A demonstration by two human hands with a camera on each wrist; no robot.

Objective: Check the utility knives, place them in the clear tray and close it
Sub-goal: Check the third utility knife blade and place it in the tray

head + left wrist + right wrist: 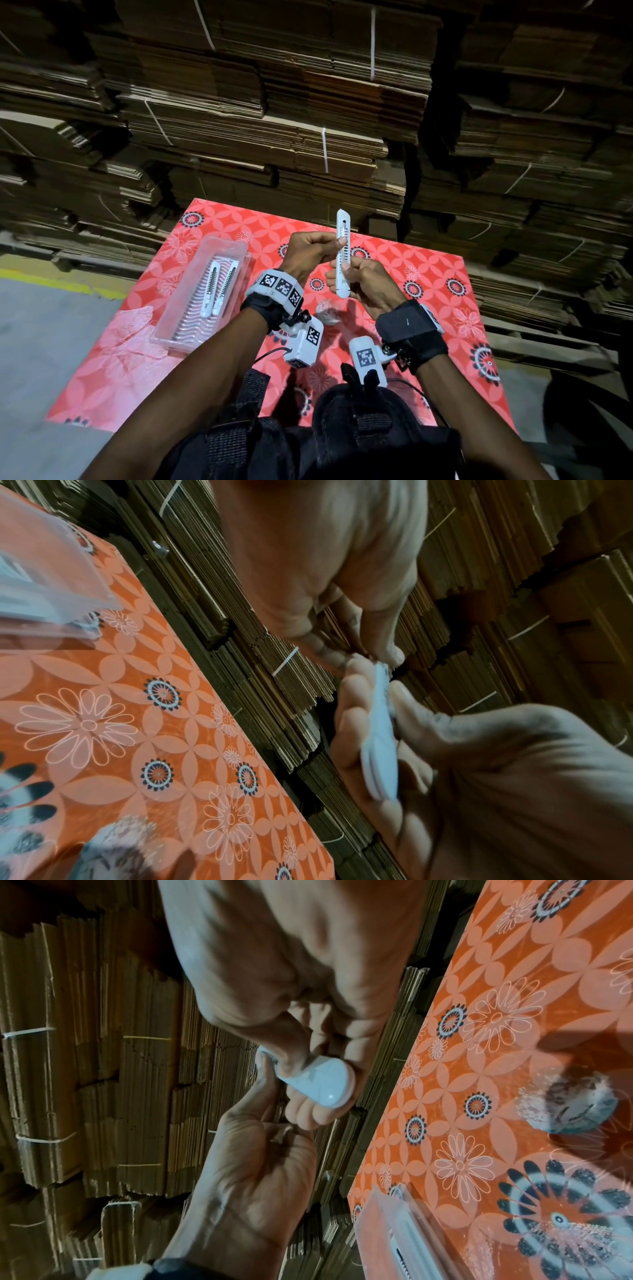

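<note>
A white utility knife stands upright in the air above the red floral table. My left hand pinches its middle between thumb and fingers. Below it, my right hand grips the knife's lower end, whose rounded end shows in the right wrist view. In the left wrist view the knife lies between the right hand's thumb and fingers. The clear tray lies on the table's left side with two white knives side by side in it.
A crumpled whitish wad lies on the table under my hands. Tall stacks of strapped flat cardboard rise just behind the table's far edge. Grey floor with a yellow line is to the left.
</note>
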